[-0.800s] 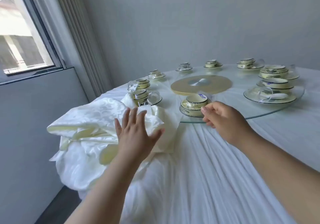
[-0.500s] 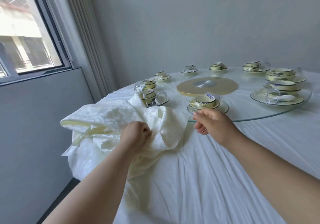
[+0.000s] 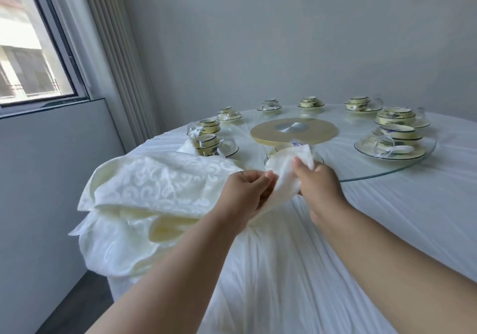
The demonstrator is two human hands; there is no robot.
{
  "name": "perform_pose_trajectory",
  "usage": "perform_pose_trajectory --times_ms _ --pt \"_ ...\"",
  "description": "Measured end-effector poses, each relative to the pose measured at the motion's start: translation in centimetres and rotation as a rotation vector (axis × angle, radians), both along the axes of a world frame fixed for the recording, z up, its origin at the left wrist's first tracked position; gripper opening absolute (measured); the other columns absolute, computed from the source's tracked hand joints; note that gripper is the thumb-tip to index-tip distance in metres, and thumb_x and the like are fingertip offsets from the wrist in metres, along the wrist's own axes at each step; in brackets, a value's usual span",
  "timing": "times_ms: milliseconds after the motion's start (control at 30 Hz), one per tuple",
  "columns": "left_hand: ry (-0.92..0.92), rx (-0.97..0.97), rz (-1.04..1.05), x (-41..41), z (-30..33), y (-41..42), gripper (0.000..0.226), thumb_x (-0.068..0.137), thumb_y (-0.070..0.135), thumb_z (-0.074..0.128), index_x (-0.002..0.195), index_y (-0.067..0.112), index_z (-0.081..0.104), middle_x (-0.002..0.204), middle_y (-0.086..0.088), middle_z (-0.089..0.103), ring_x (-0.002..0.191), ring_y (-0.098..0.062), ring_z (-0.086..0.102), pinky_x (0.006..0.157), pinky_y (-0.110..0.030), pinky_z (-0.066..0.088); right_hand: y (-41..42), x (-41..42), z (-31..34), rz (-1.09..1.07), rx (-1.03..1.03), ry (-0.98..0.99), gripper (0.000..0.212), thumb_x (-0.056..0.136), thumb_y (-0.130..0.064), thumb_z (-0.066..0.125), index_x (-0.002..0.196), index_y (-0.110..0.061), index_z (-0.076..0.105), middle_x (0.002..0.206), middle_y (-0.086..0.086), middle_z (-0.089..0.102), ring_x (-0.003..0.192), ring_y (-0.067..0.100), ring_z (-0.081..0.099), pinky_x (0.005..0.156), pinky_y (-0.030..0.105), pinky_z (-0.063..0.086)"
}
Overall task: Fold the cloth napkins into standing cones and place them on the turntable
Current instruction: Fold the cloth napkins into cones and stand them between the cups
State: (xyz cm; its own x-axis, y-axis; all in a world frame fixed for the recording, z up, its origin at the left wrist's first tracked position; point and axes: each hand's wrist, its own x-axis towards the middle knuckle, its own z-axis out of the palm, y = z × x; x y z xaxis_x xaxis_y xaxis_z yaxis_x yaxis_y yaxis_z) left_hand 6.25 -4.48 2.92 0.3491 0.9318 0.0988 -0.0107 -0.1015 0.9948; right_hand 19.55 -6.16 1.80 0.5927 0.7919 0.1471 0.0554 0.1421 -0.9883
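Basically round table w/ white tablecloth (image 3: 335, 243), glass turntable (image 3: 387, 171) holding place settings, napkin pile (image 3: 154, 186) at left edge. Left hand (image 3: 245, 194) & right hand (image 3: 320, 186) both pinch closed on one raised napkin (image 3: 286, 168) near turntable rim.

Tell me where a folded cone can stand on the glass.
Free: bare turntable glass between the gold hub and the near rim, right of the held napkin. Crowded: place settings ring the left, far and right rim.
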Motion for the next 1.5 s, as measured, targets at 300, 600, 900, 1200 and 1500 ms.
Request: perform_pose_trajectory --times_ms 300,600,900,1200,1500 --pt "0.874 0.717 0.138 -3.6 0.0 2.2 0.058 0.089 0.064 0.027 0.127 0.030 0.057 0.134 0.008 0.052 0.129 -0.015 0.043 0.111 -0.047 0.028 -4.2 10.2 -0.6 -0.324 -0.059 -0.007 0.028 0.092 -0.038 0.056 0.085 -0.011 0.061 0.084 0.010 0.061 0.079 0.026 0.059 0.068 0.031 0.044" --pt "0.997 0.541 -0.313 3.5 -5.7 -2.8 0.052 0.097 0.056 0.026 0.140 0.032 0.042 0.148 0.010 0.040 0.140 -0.011 0.029 0.116 -0.037 0.021 -9.1 19.7 -0.9 -0.667 -0.494 -0.526 0.044 0.089 -0.040 0.057 0.111 -0.002 0.056 0.117 0.023 0.060 0.111 0.041 0.054 0.090 0.042 0.043" --pt "0.851 0.655 0.035 2.6 -4.6 -0.5 0.047 0.097 0.048 0.037 0.128 0.018 0.054 0.134 0.000 0.052 0.123 -0.018 0.046 0.100 -0.028 0.033 -4.7 12.6 -3.3 0.008 -0.452 -0.998 0.060 0.085 -0.054 0.059 0.128 -0.013 0.051 0.129 0.005 0.054 0.120 0.025 0.048 0.097 0.033 0.039" --pt "1.088 0.655 0.384 -0.3 -4.5 0.9 0.057 0.093 0.056 0.037 0.139 0.022 0.040 0.147 -0.003 0.039 0.140 -0.024 0.023 0.114 -0.044 0.017 -5.8 15.0 -1.6 0.117 -0.688 -1.191 0.034 0.088 -0.047 0.060 0.074 -0.017 0.052 0.075 -0.002 0.054 0.080 0.023 0.054 0.059 0.026 0.036" --pt "1.174 0.534 0.160 1.7 -5.3 -1.0 0.059 0.093 0.061 0.034 0.133 0.019 0.043 0.122 -0.007 0.060 0.114 -0.030 0.053 0.088 -0.036 0.044 -6.6 17.8 0.6 -0.024 -0.838 -1.224 0.047 0.085 -0.061 0.055 0.084 -0.014 0.060 0.096 0.005 0.066 0.085 0.024 0.058 0.074 0.030 0.045"
